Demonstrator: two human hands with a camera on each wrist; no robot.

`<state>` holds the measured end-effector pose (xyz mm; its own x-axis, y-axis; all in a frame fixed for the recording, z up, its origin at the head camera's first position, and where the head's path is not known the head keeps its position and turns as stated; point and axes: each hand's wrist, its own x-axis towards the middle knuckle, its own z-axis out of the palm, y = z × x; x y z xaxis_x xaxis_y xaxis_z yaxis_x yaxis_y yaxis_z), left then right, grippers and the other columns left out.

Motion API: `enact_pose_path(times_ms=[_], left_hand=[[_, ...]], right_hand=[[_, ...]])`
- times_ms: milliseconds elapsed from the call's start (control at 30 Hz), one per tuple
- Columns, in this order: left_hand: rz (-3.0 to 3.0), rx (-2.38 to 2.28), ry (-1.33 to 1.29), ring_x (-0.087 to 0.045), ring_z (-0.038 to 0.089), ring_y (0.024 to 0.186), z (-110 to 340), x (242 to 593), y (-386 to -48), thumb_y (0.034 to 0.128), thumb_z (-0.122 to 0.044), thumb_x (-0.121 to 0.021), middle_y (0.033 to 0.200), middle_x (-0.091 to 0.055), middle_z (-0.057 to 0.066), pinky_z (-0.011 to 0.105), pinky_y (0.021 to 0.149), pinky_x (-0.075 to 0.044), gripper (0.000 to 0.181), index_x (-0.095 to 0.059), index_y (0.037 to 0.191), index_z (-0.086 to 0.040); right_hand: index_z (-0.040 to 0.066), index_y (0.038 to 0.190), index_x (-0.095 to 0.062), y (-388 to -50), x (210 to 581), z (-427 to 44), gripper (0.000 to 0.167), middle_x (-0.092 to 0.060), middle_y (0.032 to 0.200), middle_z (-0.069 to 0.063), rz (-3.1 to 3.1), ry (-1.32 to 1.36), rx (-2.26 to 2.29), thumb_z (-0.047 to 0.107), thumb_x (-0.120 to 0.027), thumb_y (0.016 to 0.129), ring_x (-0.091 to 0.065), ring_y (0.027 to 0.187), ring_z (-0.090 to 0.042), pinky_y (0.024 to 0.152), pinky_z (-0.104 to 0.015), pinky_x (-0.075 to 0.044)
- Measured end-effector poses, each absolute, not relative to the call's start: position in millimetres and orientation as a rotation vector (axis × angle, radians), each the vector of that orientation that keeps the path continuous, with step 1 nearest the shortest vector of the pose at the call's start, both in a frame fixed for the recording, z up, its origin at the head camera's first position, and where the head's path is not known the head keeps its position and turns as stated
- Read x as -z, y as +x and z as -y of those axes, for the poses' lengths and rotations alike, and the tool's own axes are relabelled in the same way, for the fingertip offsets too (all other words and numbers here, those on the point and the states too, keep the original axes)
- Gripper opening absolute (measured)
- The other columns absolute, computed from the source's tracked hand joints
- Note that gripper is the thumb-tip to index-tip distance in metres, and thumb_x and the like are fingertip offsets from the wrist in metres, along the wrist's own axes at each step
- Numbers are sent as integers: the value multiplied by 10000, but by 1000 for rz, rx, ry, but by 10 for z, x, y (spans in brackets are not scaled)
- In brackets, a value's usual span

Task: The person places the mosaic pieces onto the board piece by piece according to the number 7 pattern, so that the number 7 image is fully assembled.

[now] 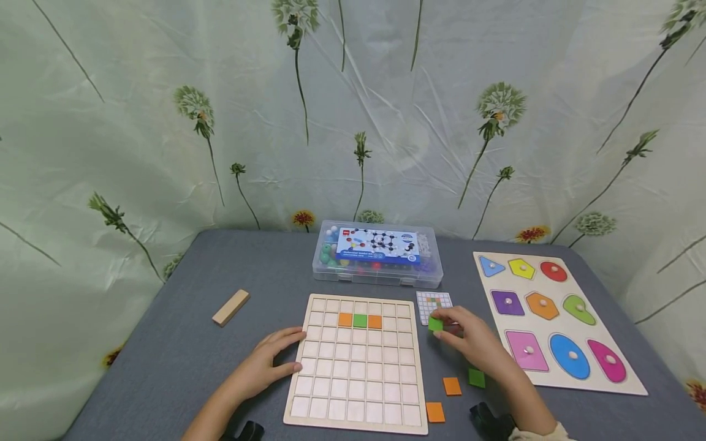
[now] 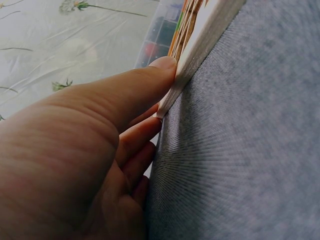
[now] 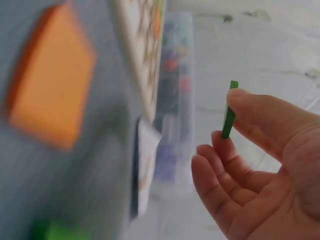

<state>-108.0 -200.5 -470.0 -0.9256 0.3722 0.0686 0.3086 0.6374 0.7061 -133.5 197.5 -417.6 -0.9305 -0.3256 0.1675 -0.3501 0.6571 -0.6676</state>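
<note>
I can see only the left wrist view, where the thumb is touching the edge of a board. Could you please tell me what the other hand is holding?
Observer: The right hand pinches a green tile.
Operator: Thank you. Do you also see loose tiles on the table?
Observer: Yes, three show to the right of the grid board: two orange squares and one green square.
Operator: And how are the coloured tiles arranged inside the board?
Observer: Side by side in the second row from the top: orange piece, green piece, then another orange one.
</note>
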Motion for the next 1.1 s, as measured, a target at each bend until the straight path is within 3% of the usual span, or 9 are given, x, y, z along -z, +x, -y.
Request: enact_pose_path(times_ms=[233, 467, 933, 1100], left_hand=[[-2765, -1170, 582, -345, 328, 1220, 2007, 4690, -1081, 768, -358, -684, 1325, -434, 61, 564, 930, -262, 570, -523, 1271, -145], [-2767, -1167, 588, -346, 328, 1220, 2007, 4678, -1078, 769, -345, -688, 1322, -437, 64, 562, 928, -268, 568, -523, 1270, -135], [-2783, -1192, 668, -358, 345, 1205, 2010, 4677, -1072, 779, -349, -676, 1312, -445, 80, 568, 904, -287, 567, -521, 1265, -101], [-2786, -1190, 675, -359, 343, 1205, 2013, 4686, -1077, 782, -352, -672, 1313, -445, 75, 565, 904, -290, 565, -519, 1267, -106]], right_hand=[[62, 1128, -602, -1416, 4140, -1589, 340, -561, 1012, 1, 2748, 728, -1208, 177, -664, 814, -555, 791, -133, 671, -275, -477], [78, 1090, -592, -1448, 4306, -1301, 295, -555, 994, 29, 2842, 763, -1292, 145, -668, 813, -531, 847, -145, 707, -268, -461], [117, 1046, -622, -1483, 4501, -1204, 276, -533, 965, 48, 2862, 894, -1184, 207, -690, 794, -484, 834, -97, 733, -282, -429], [107, 1009, -619, -1485, 4510, -1213, 223, -523, 918, 50, 2849, 879, -1169, 150, -676, 797, -469, 790, -102, 708, -270, -426]])
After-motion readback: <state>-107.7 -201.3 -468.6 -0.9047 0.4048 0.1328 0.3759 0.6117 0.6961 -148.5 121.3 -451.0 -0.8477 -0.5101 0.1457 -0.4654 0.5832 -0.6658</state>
